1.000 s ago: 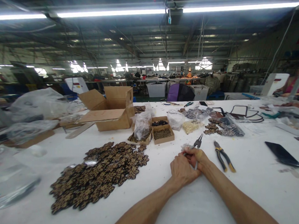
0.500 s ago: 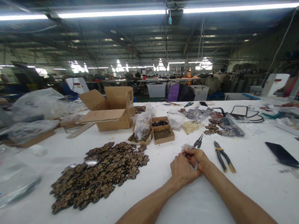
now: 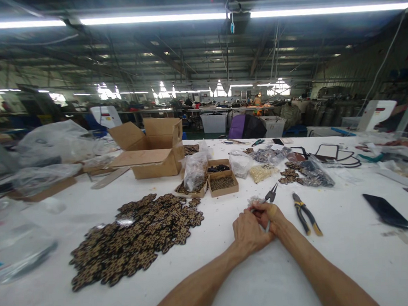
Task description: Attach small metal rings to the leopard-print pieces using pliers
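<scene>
Dark grey metal: slim pliers (image 3: 271, 194) project beyond the two hands at the middle of the white table (image 3: 261, 279), jaws parted and pointing away from the worker. Handles mostly hidden; only a short grey length shows between the palms.

Right hand (image 3: 270, 213): grasping the pliers, fingers curled about them. Left hand (image 3: 248, 231): pressed against the right, fingers bent, back of the hand toward me; cannot tell whether it grips anything, as its fingertips are covered. Just beyond the knuckles, a small clear, shiny heap (image 3: 255, 200), partly covered by the hands; contents unreadable. Both forearms are cut off by the lower edge of view.

Right of the hands, well apart from them: yellow-and-black pliers (image 3: 305, 215), lying with handles spread. Left: a broad pile of leopard-print pieces (image 3: 136, 241), overlapping, so lower ones are concealed; two glints on top, source unclear. Beyond: small cardboard tray (image 3: 224, 192) of brownish bits, too fine to identify. Far left, a clear plastic bag (image 3: 20, 249), blurred and cropped. At the right edge, a person, mostly out of view.
</scene>
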`<action>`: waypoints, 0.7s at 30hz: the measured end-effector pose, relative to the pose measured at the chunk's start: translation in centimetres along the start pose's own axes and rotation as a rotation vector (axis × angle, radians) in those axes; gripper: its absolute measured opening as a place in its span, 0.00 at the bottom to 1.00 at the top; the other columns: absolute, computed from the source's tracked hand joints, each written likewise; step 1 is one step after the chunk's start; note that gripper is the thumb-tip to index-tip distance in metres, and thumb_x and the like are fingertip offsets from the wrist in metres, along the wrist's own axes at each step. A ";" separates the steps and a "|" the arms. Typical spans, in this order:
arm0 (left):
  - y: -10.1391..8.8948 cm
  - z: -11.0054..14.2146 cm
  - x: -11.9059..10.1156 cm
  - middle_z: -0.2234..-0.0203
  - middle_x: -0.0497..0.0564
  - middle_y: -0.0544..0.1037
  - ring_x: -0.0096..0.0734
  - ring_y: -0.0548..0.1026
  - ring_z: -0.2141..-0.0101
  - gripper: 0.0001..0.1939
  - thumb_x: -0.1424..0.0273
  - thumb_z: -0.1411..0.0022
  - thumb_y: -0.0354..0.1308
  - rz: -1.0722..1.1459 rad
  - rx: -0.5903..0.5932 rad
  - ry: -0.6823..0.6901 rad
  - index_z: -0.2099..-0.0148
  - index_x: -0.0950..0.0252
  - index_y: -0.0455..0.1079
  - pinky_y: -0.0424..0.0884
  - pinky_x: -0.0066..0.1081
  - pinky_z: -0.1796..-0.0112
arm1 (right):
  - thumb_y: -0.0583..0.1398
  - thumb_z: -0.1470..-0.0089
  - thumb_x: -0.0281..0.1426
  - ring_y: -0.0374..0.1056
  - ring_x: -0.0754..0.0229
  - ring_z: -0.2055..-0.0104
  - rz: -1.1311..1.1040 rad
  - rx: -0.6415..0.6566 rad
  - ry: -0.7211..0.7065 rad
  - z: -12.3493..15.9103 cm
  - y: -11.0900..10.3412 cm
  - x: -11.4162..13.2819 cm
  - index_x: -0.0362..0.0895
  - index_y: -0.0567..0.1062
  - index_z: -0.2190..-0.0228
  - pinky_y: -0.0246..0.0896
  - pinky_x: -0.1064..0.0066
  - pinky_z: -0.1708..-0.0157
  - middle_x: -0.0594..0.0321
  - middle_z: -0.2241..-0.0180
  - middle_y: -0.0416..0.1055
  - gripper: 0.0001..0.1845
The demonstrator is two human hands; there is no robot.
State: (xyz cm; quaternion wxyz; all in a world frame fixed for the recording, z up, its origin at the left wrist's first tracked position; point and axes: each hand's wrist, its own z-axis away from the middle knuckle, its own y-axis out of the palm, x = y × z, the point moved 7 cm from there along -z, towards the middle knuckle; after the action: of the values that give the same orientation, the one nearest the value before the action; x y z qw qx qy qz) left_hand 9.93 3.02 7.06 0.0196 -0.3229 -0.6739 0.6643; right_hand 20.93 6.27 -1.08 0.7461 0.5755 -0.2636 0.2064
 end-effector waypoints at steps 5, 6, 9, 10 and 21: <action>-0.4 0.2 -0.3 0.56 0.61 0.74 0.51 0.73 0.56 0.39 0.47 0.55 0.61 0.003 0.018 0.000 0.46 0.67 0.65 0.69 0.42 0.56 | 0.68 0.54 0.21 0.73 0.55 0.69 0.005 -0.001 0.003 0.2 0.1 0.1 0.40 0.75 0.72 0.72 0.66 0.66 0.57 0.72 0.75 0.07; -0.4 0.2 -0.3 0.56 0.60 0.74 0.51 0.73 0.55 0.39 0.47 0.55 0.61 0.002 0.024 -0.006 0.46 0.67 0.65 0.69 0.42 0.56 | 0.68 0.54 0.21 0.73 0.55 0.69 0.006 -0.001 0.003 0.2 0.1 0.1 0.40 0.75 0.72 0.72 0.66 0.66 0.57 0.72 0.75 0.07; -0.6 0.2 -0.3 0.56 0.60 0.74 0.51 0.73 0.55 0.40 0.48 0.55 0.62 0.007 0.035 -0.029 0.45 0.67 0.64 0.68 0.41 0.55 | 0.67 0.54 0.21 0.73 0.55 0.68 0.006 0.002 0.002 0.2 0.2 0.2 0.40 0.75 0.72 0.72 0.67 0.66 0.57 0.72 0.75 0.07; -0.6 0.2 -0.3 0.55 0.60 0.74 0.51 0.73 0.55 0.40 0.48 0.55 0.62 0.009 0.036 -0.029 0.45 0.67 0.64 0.68 0.42 0.54 | 0.67 0.54 0.22 0.73 0.55 0.68 0.006 0.004 0.003 0.2 0.2 0.1 0.40 0.75 0.72 0.72 0.67 0.66 0.57 0.72 0.75 0.06; -0.7 0.1 0.3 0.57 0.55 0.75 0.47 0.74 0.57 0.37 0.47 0.54 0.61 0.108 0.056 0.027 0.46 0.62 0.65 0.68 0.39 0.57 | 0.71 0.58 0.29 0.72 0.54 0.66 0.088 0.070 -0.079 2.3 2.2 1.6 0.39 0.75 0.69 0.70 0.65 0.64 0.57 0.70 0.75 0.14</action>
State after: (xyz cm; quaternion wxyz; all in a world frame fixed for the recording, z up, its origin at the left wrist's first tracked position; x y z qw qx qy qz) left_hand 9.35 3.15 7.51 0.0017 -0.3673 -0.6363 0.6784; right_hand 20.47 4.63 2.09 0.7048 0.5969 -0.3103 0.2251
